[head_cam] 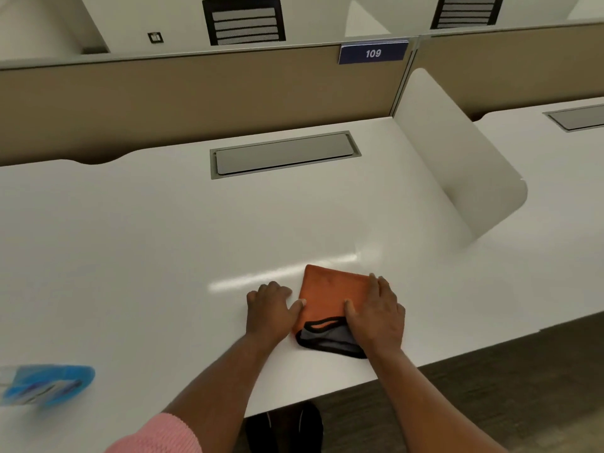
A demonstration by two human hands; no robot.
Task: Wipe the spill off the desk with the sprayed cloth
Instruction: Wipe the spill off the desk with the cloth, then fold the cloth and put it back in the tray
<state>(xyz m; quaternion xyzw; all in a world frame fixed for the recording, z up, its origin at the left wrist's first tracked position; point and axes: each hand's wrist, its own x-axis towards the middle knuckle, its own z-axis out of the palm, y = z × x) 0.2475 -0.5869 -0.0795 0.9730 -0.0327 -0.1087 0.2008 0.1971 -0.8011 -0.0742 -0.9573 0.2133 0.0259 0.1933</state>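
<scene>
Pressing flat on folded orange cloth [327, 297]: right hand [376, 313], white desk [147, 256].

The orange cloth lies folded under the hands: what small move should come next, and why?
Probably slide the orange cloth forward with the right hand, which lies flat on it. The left hand only touches its edge. I cannot make out any spill on the desk; the bright streak beyond the cloth may be only glare.

pink ribbed knit sleeve [157, 434] on left arm; right forearm bare
</scene>
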